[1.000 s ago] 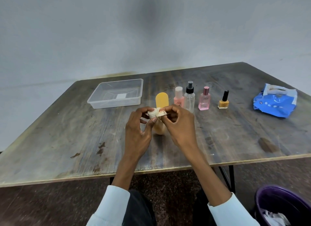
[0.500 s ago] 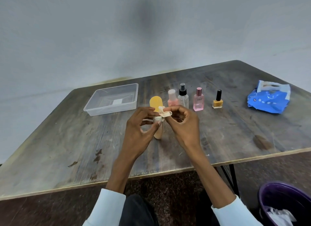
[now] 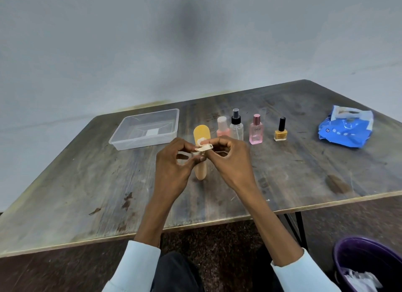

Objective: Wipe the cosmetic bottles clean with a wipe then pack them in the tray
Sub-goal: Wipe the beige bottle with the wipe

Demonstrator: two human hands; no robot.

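Pinched between both sets of fingertips: a small crumpled white wipe (image 3: pixel 203 147), left hand (image 3: pixel 174 165) and right hand (image 3: pixel 230 161) curled onto it above a smooth beige tube (image 3: pixel 200 171) upright on the scuffed wooden table (image 3: pixel 87 183). Just behind, a rounded yellow-capped bottle (image 3: pixel 201 132), a pink bottle (image 3: pixel 222 128), a clear spray bottle (image 3: pixel 236 127), a square pink glass bottle (image 3: pixel 256 132) with small unreadable lettering, and mustard nail polish (image 3: pixel 280 132). Far left, a clear plastic tray (image 3: pixel 145 126); far right, a crinkled blue wipes pack (image 3: pixel 345 129).

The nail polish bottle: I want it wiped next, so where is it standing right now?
In the head view the nail polish bottle stands upright on the table, at the right end of the bottle row, between the pink perfume bottle and the blue wipes pack.
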